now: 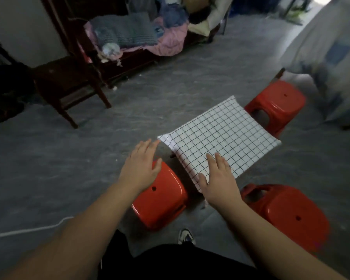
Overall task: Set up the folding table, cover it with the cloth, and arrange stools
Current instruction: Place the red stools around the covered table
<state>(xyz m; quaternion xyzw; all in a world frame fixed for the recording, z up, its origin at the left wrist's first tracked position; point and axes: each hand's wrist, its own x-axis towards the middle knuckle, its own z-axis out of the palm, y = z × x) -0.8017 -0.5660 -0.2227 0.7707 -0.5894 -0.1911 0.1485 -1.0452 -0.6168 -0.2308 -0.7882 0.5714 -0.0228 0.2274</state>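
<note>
A white cloth with a black grid (220, 136) covers the small folding table, whose top is hidden; only a dark leg tip shows under the near left corner. Three red plastic stools stand around it: one near left (162, 203), one near right (291, 215), one at the far right (277, 104). My left hand (140, 168) hovers open above the near-left stool, fingers spread, holding nothing. My right hand (218, 178) lies flat and open over the cloth's near edge.
A dark wooden chair (67, 83) stands at the left. Behind it a dark wooden bench (129, 57) carries piled clothes and blankets. A bed with pale bedding (327, 47) is at the far right. A white cord (28, 229) runs across the grey floor. My shoe (186, 236) is below.
</note>
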